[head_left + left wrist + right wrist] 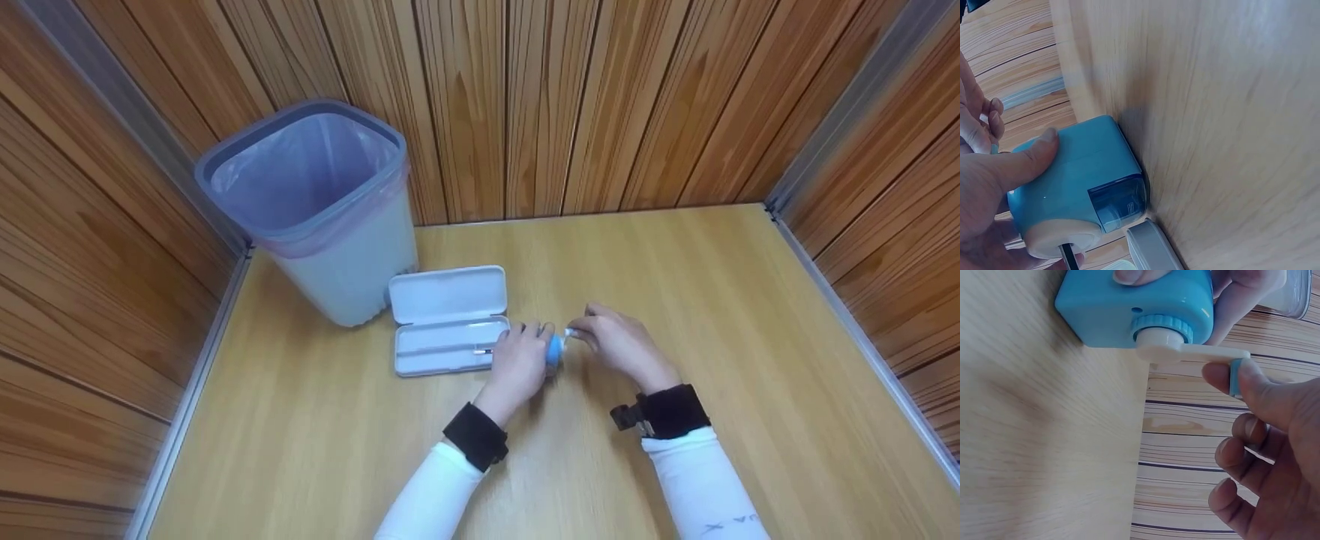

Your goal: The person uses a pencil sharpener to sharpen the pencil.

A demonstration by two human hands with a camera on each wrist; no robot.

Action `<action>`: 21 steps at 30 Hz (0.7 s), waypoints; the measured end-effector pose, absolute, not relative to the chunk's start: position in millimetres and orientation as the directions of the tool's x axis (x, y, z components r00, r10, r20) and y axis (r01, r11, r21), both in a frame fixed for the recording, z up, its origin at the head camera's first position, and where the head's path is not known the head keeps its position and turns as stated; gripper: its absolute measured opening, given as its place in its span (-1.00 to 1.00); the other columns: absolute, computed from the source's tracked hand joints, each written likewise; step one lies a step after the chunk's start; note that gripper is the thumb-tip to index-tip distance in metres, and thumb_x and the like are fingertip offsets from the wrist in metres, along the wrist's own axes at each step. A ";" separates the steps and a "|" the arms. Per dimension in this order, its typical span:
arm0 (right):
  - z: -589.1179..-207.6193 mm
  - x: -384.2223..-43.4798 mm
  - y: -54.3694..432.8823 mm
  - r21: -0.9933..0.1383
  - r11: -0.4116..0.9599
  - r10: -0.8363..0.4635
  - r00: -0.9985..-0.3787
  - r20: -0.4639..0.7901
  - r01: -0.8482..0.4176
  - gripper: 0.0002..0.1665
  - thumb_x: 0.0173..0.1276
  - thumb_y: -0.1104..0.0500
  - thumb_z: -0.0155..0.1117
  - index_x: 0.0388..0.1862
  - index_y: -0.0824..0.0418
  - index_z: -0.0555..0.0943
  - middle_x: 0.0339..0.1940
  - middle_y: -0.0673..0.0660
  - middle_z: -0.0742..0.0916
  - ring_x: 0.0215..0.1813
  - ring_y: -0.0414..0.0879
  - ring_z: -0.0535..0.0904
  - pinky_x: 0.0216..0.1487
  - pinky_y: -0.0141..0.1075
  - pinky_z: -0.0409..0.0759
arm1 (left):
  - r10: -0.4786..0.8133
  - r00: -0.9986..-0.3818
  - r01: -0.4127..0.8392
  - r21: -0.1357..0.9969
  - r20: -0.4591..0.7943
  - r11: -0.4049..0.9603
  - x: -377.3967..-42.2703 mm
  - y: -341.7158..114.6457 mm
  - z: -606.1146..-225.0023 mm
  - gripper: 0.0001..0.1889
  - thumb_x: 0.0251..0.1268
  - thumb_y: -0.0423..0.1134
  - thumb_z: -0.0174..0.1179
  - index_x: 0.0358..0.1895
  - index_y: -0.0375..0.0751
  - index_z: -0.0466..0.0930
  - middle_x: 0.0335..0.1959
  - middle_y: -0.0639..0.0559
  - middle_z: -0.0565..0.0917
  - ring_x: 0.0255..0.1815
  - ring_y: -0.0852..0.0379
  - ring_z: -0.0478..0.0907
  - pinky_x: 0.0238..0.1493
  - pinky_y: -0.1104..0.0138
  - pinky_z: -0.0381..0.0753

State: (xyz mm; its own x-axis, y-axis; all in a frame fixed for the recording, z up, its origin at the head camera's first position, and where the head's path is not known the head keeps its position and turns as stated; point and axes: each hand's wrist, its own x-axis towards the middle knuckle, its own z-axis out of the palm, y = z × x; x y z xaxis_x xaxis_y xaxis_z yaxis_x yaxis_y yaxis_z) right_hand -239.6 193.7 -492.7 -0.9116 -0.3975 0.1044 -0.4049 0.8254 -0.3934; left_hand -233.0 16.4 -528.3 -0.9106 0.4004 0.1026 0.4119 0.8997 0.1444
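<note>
My left hand (519,361) grips a blue crank pencil sharpener (1081,174) that stands on the table, the thumb laid over its top. A dark-barrelled pencil (1069,259) sticks out of the cream-coloured front opening, and its pale end shows left of the hand in the head view. On the opposite side, my right hand (621,343) pinches the blue knob (1234,378) of the white crank (1207,352) between thumb and index finger. Its other fingers are loosely bent, touching nothing. The pencil's tip is hidden inside the sharpener.
An open grey-white pencil case (448,297) lies just left of the left hand, lid back. Behind it at the left stands a lined bin (352,277). Wooden panel walls (540,112) enclose the table (750,337) at the back and sides.
</note>
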 end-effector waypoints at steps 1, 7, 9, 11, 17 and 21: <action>-493.2 -240.2 193.9 -0.398 0.825 -0.395 -0.913 0.103 -0.402 -0.77 0.41 0.21 0.26 -0.02 0.17 0.74 -0.35 -0.03 0.52 -0.36 -0.13 0.42 -0.38 -0.30 0.43 | 0.398 -0.912 0.409 0.148 0.099 0.900 -233.2 16.4 -528.3 -0.33 0.09 -0.03 0.45 0.32 -0.05 0.51 0.15 -0.05 0.58 0.14 -0.08 0.50 0.09 0.10 0.53; -498.5 -243.3 194.2 -0.417 0.825 -0.372 -0.922 0.111 -0.383 -0.75 0.46 0.15 0.19 0.01 0.15 0.72 -0.33 -0.03 0.55 -0.34 -0.13 0.45 -0.35 -0.29 0.45 | 0.392 -0.917 0.398 0.146 0.074 0.906 -234.3 16.5 -528.4 -0.33 0.12 -0.04 0.43 0.34 -0.03 0.48 0.19 -0.03 0.56 0.18 -0.06 0.48 0.13 0.11 0.50; -501.1 -244.6 194.6 -0.420 0.826 -0.363 -0.925 0.114 -0.376 -0.73 0.49 0.12 0.16 0.02 0.15 0.71 -0.32 -0.02 0.56 -0.33 -0.13 0.47 -0.33 -0.28 0.47 | 0.394 -0.917 0.399 0.149 0.062 0.905 -233.9 16.9 -528.5 -0.33 0.14 -0.03 0.42 0.35 -0.03 0.47 0.21 -0.04 0.54 0.19 -0.06 0.47 0.15 0.10 0.50; -503.2 -246.1 195.0 -0.430 0.826 -0.352 -0.929 0.114 -0.366 -0.72 0.50 0.10 0.14 0.03 0.15 0.70 -0.30 -0.02 0.58 -0.31 -0.12 0.50 -0.31 -0.27 0.50 | 0.397 -0.916 0.402 0.157 0.064 0.902 -233.5 16.8 -528.7 -0.32 0.14 -0.03 0.42 0.36 -0.04 0.46 0.22 -0.04 0.54 0.20 -0.06 0.47 0.16 0.11 0.49; -505.4 -254.3 193.5 -0.474 0.814 -0.335 -0.938 0.089 -0.336 -0.66 0.51 0.10 0.11 0.12 0.21 0.66 -0.04 0.17 0.72 0.01 0.12 0.63 0.06 0.01 0.56 | 0.418 -0.892 0.439 0.109 0.171 0.892 -234.0 14.9 -532.0 -0.35 0.08 0.02 0.45 0.27 -0.06 0.55 0.09 -0.02 0.61 0.08 -0.04 0.54 0.02 0.15 0.56; -508.2 -259.2 192.3 -0.526 0.813 -0.291 -0.957 0.006 -0.251 -0.62 0.54 0.10 0.07 0.20 0.20 0.61 0.13 0.19 0.68 0.19 0.15 0.56 0.22 0.06 0.46 | 0.422 -0.893 0.441 0.114 0.159 0.890 -233.1 15.2 -531.5 -0.34 0.09 0.02 0.44 0.29 -0.07 0.53 0.12 -0.03 0.61 0.10 -0.03 0.53 0.05 0.15 0.54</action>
State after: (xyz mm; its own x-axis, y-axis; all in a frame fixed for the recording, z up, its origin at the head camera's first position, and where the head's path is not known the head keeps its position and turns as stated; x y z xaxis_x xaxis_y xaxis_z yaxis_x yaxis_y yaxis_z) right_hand -259.2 192.3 -508.2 -0.9567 -0.2911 0.0064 -0.2509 0.8129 -0.5255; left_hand -233.1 15.2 -531.5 -0.8927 0.4217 0.1590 0.4408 0.8904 0.1135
